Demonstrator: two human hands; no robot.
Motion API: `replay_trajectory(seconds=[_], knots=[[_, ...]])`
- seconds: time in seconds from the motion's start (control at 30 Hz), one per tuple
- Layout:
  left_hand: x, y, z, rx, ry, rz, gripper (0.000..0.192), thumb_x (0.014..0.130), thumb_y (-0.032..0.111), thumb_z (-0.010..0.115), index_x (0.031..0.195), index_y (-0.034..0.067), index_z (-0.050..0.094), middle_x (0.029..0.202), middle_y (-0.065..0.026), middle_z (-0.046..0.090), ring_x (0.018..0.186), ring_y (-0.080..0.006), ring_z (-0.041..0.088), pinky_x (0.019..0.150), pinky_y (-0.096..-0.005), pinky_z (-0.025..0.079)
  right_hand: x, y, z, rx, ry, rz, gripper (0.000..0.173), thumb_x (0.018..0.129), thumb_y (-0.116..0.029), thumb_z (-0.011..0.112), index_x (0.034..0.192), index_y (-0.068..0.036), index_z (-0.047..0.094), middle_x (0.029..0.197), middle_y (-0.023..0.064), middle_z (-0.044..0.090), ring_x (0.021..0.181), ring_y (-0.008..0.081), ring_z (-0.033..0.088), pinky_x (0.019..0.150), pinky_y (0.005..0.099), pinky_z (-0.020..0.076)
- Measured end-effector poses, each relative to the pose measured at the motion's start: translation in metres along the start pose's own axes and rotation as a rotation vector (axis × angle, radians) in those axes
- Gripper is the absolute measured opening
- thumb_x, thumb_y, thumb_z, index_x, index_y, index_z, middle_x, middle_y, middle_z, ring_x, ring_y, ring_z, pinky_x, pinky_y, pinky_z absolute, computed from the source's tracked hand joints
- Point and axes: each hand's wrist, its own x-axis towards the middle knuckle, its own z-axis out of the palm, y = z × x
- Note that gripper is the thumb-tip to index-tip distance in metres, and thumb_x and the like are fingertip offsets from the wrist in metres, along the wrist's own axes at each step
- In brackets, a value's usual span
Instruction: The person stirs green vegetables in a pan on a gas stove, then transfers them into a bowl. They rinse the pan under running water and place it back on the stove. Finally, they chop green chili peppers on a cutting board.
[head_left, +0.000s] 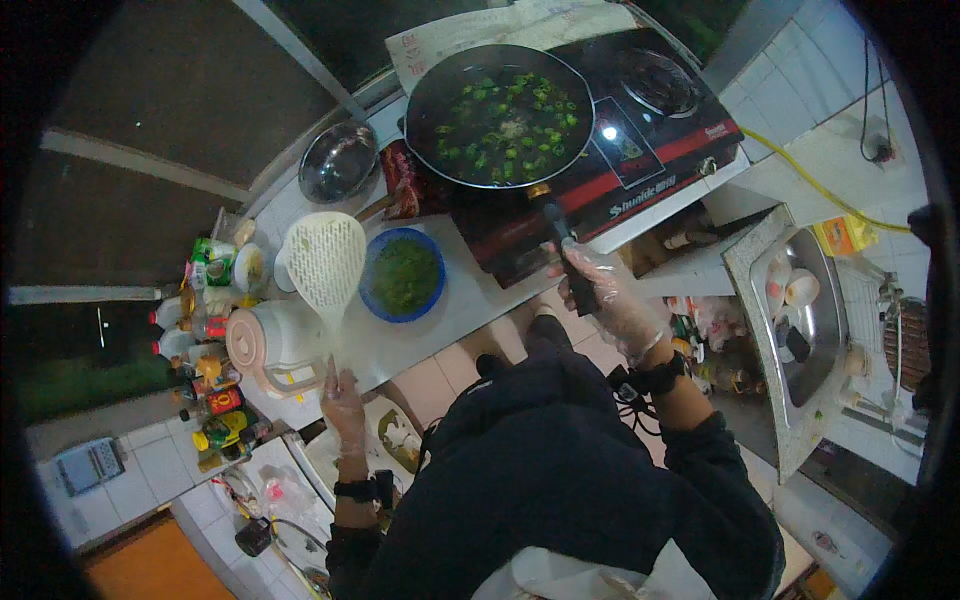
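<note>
My right hand (600, 292), in a clear plastic glove, grips the black handle of a frying pan (465, 161). Chopped green pieces (517, 127) lie scattered across the dark pan, which sits on the left part of a black two-burner gas stove (577, 187). A pale slotted spatula (328, 262) is held upright by its handle in my left hand (343, 401), also gloved. Its broad perforated head is left of a blue bowl (438, 255) filled with finely cut greens (405, 277).
A metal bowl (337, 161) stands left of the stove. A white and pink pitcher (277, 341) and several bottles (225, 427) line the left counter. At right, a steel sink (817, 345) holds bowls (801, 289). A yellow hose (810, 180) runs behind the stove's right end.
</note>
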Motion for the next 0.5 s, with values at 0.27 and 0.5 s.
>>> replay_trajectory(seconds=[0.27,0.5], knots=[[0.109,0.131,0.057,0.137,-0.064,0.490,0.044,0.099,0.019,0.063,0.140,0.004,0.057,0.096,-0.0161,0.072,0.080,-0.0235,0.067,0.073,-0.0347,0.053,-0.004,-0.004,0.002,-0.039,-0.022,-0.059,0.041,0.101,-0.037,0.061,0.129,-0.007,0.063,0.100,0.0007,0.069,0.079,0.0087,0.055,0.073,0.0236,0.0436],[0.130,0.226,0.119,0.525,-0.151,0.699,0.039,0.100,0.021,0.058,0.138,0.013,0.060,0.089,-0.0287,0.066,0.081,-0.0447,0.066,0.070,-0.0491,0.051,-0.005,-0.005,-0.003,-0.016,-0.030,-0.034,0.045,0.101,-0.039,0.061,0.128,-0.002,0.063,0.100,0.0026,0.068,0.079,0.0092,0.055,0.072,0.0236,0.0446]])
